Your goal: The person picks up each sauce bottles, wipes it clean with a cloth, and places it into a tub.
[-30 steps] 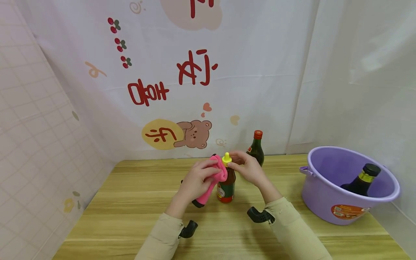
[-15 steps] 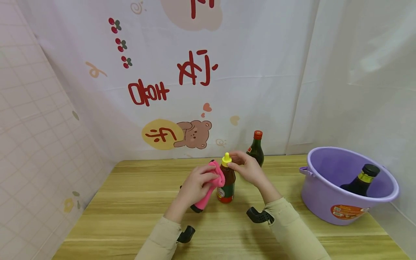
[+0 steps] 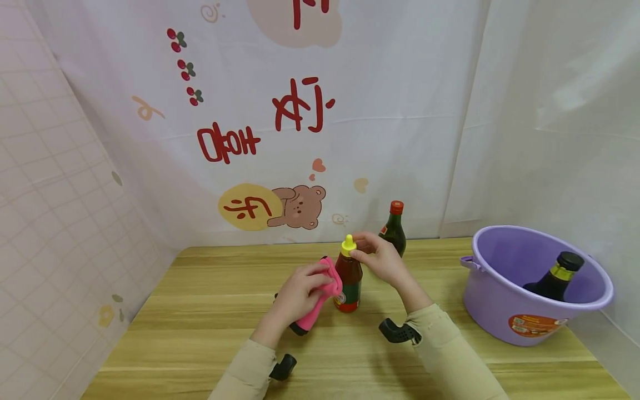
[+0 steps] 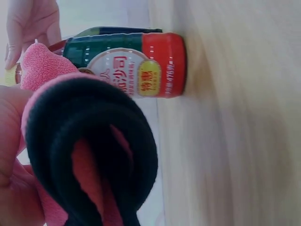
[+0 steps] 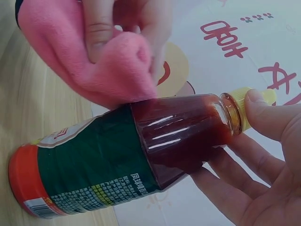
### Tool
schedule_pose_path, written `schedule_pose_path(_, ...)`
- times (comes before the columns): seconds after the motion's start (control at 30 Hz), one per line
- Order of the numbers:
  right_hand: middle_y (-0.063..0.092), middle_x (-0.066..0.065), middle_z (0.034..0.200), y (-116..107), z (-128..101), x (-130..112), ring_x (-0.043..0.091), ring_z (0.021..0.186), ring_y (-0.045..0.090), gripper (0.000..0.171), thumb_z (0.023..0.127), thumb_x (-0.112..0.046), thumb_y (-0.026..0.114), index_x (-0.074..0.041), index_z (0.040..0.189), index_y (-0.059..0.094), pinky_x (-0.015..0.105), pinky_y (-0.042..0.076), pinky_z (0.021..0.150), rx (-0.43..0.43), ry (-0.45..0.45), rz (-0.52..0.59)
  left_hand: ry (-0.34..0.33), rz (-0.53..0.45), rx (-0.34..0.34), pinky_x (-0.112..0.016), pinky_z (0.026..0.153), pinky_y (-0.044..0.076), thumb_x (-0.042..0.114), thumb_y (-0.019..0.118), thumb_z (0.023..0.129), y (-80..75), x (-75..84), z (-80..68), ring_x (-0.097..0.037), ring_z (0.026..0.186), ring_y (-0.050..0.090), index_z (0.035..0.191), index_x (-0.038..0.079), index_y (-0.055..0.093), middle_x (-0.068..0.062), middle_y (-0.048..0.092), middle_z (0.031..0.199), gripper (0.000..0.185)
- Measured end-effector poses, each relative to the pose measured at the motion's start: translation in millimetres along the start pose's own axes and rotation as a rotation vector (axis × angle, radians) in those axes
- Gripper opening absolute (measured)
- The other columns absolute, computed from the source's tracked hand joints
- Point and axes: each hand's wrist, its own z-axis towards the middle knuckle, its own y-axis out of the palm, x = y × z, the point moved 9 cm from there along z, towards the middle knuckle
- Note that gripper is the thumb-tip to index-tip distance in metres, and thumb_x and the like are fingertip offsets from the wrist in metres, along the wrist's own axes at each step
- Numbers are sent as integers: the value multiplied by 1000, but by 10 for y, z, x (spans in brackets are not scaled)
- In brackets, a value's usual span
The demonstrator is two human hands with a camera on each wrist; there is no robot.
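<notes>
A ketchup bottle [image 3: 351, 272] with a yellow cap [image 3: 348, 246] and a red-and-green label stands upright on the table. My right hand [image 3: 381, 258] holds it at the top, the thumb on the cap in the right wrist view. In my left hand [image 3: 297, 294] is a folded pink cloth [image 3: 309, 318] with black edging. The right wrist view shows the cloth [image 5: 117, 70] bunched under the left fingers, right at the bottle's side where the dark sauce meets the green label. Seen from the left wrist, the cloth's rolled black edge [image 4: 89, 108] covers part of the label.
Behind the right hand stands a green glass bottle [image 3: 395, 230] with a red cap. To the right, a purple bucket [image 3: 492, 303] has a dark bottle [image 3: 555, 280] with a black cap leaning inside it. A printed white curtain [image 3: 390, 111] hangs behind the wooden table [image 3: 215, 311].
My left hand has slid the pink cloth down and slightly left along the ketchup bottle's side. The right hand has stayed at the cap.
</notes>
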Motion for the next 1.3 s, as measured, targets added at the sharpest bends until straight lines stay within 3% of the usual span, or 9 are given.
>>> schedule_pose_path(0.33, 71, 10, 105, -11, 1, -5, 27, 95, 66, 33, 91, -19, 73, -10, 122, 64, 47, 54, 83, 3, -5, -9, 38, 27, -106, -41, 97, 49, 3, 76, 84, 187, -50, -60, -24, 116, 59, 99, 17, 77, -4, 65, 124, 20)
schedule_pose_path(0.63, 70, 11, 107, -7, 1, -12, 28, 96, 66, 33, 92, -19, 72, -9, 123, 63, 46, 55, 82, -1, -4, 0, -25, 78, -207, -41, 96, 50, 7, 76, 86, 310, -112, -93, -27, 115, 58, 102, 18, 78, -5, 64, 128, 20)
schedule_pose_path(0.77, 70, 10, 107, -7, -6, -9, 27, 96, 66, 33, 92, -19, 72, -10, 122, 64, 46, 55, 82, 2, 0, 2, -21, 107, -253, -42, 94, 51, 7, 75, 86, 370, -112, -104, -29, 112, 58, 101, 18, 78, -6, 64, 126, 19)
schedule_pose_path(0.93, 71, 10, 106, -7, -11, -3, 27, 95, 66, 32, 92, -18, 72, -10, 122, 64, 46, 55, 82, 6, 1, 3, 21, 136, -301, -36, 90, 51, 7, 76, 85, 455, -90, -95, -24, 103, 61, 96, 18, 77, -4, 68, 116, 15)
schedule_pose_path(1.13, 71, 10, 106, -7, -14, 1, 27, 95, 67, 33, 91, -17, 73, -10, 122, 64, 45, 55, 81, 11, -7, 0, 106, 162, -339, -27, 73, 42, 16, 81, 83, 597, -69, -83, -8, 73, 57, 83, 20, 75, 11, 68, 84, 7)
schedule_pose_path(1.3, 71, 10, 105, -11, -10, -2, 26, 94, 67, 33, 91, -17, 73, -9, 123, 63, 45, 55, 81, 20, -22, -16, 79, 153, -388, -25, 69, 38, 10, 80, 82, 654, -104, -72, -6, 66, 50, 81, 20, 74, 14, 63, 76, 11)
